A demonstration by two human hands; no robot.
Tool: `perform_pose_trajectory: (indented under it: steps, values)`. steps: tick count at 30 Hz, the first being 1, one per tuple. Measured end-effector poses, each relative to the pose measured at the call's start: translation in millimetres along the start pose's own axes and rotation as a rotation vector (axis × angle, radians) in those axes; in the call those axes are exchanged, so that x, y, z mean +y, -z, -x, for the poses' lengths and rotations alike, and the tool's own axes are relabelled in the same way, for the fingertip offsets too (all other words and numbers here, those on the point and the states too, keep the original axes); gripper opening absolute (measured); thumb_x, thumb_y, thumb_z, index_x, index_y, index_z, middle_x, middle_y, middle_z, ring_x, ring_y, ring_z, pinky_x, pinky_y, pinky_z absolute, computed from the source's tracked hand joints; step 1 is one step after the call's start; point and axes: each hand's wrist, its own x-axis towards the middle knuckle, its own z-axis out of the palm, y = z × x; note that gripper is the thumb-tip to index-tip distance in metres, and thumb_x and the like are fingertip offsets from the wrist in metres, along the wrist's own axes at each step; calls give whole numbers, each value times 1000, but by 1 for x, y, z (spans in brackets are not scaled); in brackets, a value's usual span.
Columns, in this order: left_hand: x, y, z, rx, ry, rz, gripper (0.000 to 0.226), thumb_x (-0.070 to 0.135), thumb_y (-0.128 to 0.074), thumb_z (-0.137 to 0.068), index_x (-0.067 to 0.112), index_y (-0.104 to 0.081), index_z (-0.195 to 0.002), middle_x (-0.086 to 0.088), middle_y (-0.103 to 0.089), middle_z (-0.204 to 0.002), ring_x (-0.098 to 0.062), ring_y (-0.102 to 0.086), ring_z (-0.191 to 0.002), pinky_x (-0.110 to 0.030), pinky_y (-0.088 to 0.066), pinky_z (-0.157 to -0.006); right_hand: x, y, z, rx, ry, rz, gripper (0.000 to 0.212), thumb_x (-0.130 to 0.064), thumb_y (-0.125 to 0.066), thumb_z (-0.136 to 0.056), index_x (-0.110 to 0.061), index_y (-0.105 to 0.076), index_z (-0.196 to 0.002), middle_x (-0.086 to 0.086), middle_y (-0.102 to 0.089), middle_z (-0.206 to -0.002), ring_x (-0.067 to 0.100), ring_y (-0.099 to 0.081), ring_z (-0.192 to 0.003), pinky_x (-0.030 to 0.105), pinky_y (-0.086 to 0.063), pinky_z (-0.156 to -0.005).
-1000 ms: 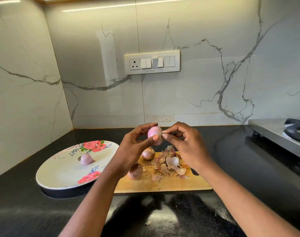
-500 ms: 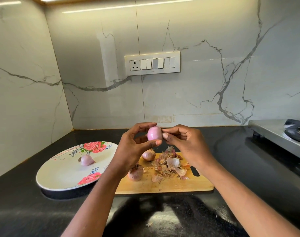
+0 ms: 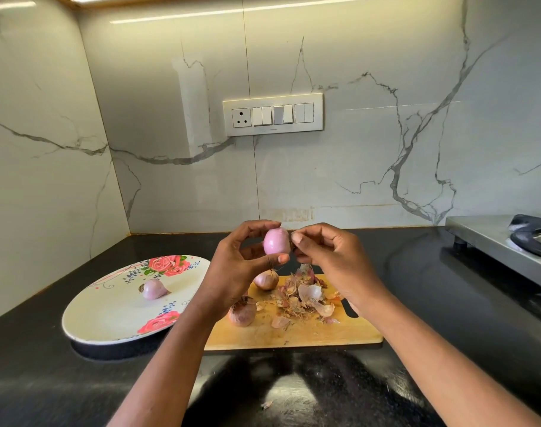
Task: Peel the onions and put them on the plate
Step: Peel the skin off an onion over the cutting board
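— While two bare hands meet above a wooden cutting board, which one carries the onion?

— The left hand does. Its grip is closed on a peeled pink onion, fingertips over the top and thumb under the bottom, held in the air above the board's 12 o'clock edge.

— And the right hand?

— It sits at the onion's 3 o'clock side, thumb and forefinger drawn into a narrow pinch against the dark end of the bulb. Whether a shred of skin lies in that pinch is too small to tell.

— Where do the other onions stand?

— One peeled onion lies on the flowered plate, at 9 o'clock from the board, near the plate's centre. Two unpeeled onions rest on the board: one near its 12 o'clock edge, directly under the held bulb, and another toward its 9 o'clock side, partly behind the left forearm.

— And the mess?

— A heap of onion skins covers the board's middle, just beside the two unpeeled bulbs. A single scrap lies on the black tabletop at 6 o'clock, apart from the board.

— Anything else in shot?

— A switch panel on the marble wall at 12 o'clock, and a steel stove at the 3 o'clock edge of the tabletop.
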Motion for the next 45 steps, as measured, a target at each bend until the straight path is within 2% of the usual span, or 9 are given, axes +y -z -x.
perform_pose_trajectory:
  steps: [5, 10, 16, 20, 23, 28, 36, 42, 45]
  values:
    - [-3, 1, -1, 1, -25, -101, 57, 7, -87, -73, 26, -66, -122, 10, -68, -124, -11, -68, -111, -25, -57, -91, 0, 1, 2, -6, 46, 128, 10, -18, -77, -88, -19, -77, -98, -3, -78, -90, 13, -75, -84, 39, -63, -77]
    - [-5, 1, -1, -11, -29, -156, 63, 10, -90, -68, 26, -67, -124, 12, -65, -128, 0, -65, -112, -13, -52, -87, 0, 0, 4, 49, 110, 258, 10, -13, -80, -83, -21, -77, -85, -9, -76, -78, 5, -72, -71, 19, -56, -63]
    - [-5, -1, -1, -19, -30, -125, 63, 8, -90, -66, 24, -65, -121, 11, -68, -124, -7, -67, -113, -20, -55, -92, -2, -3, 1, 191, 66, 241, 13, -11, -79, -82, -22, -72, -83, -6, -74, -75, 4, -70, -69, 20, -57, -63]
    - [-5, 0, -1, -19, 10, -58, 59, 4, -86, -72, 24, -63, -123, 8, -67, -125, -12, -70, -111, -29, -57, -94, 0, 5, 1, 91, -7, 238, 9, -14, -72, -91, -22, -70, -95, -4, -76, -80, 10, -73, -69, 30, -61, -72]
    - [-5, 1, -1, -12, 38, -35, 58, 7, -84, -75, 24, -61, -125, 8, -67, -125, -14, -71, -109, -33, -58, -96, 0, 7, 1, -1, -17, 323, 15, -13, -68, -94, -26, -72, -99, -9, -76, -84, 4, -72, -70, 19, -55, -68]
    - [-2, 3, -1, 13, 32, -98, 59, 29, -83, -69, 31, -62, -125, 17, -67, -121, -2, -68, -107, -17, -56, -84, -3, 5, 3, -50, -14, 400, 15, -17, -67, -95, -29, -76, -95, -17, -71, -75, -2, -66, -69, 11, -48, -61]
    - [-1, 0, 1, -19, 19, -120, 55, 7, -86, -75, 24, -64, -122, 14, -68, -119, -7, -71, -103, -14, -55, -78, -4, 0, 1, 13, -15, 95, 17, -20, -79, -87, -22, -74, -103, -6, -77, -99, 9, -72, -94, 32, -61, -77]
    - [-2, -2, 2, -29, -10, -123, 58, 0, -86, -73, 20, -64, -123, 11, -67, -122, -10, -71, -103, -18, -56, -81, -4, -1, 0, 30, -56, -9, 22, -10, -79, -84, -20, -68, -101, -1, -78, -90, 10, -72, -90, 35, -56, -83]
    - [-5, -1, 1, -52, -9, -152, 59, 1, -87, -72, 23, -65, -122, 12, -67, -125, -10, -70, -108, -24, -58, -88, -5, -2, 1, 19, -57, 31, 19, -7, -74, -89, -20, -65, -99, 0, -76, -88, 9, -69, -84, 31, -55, -76]
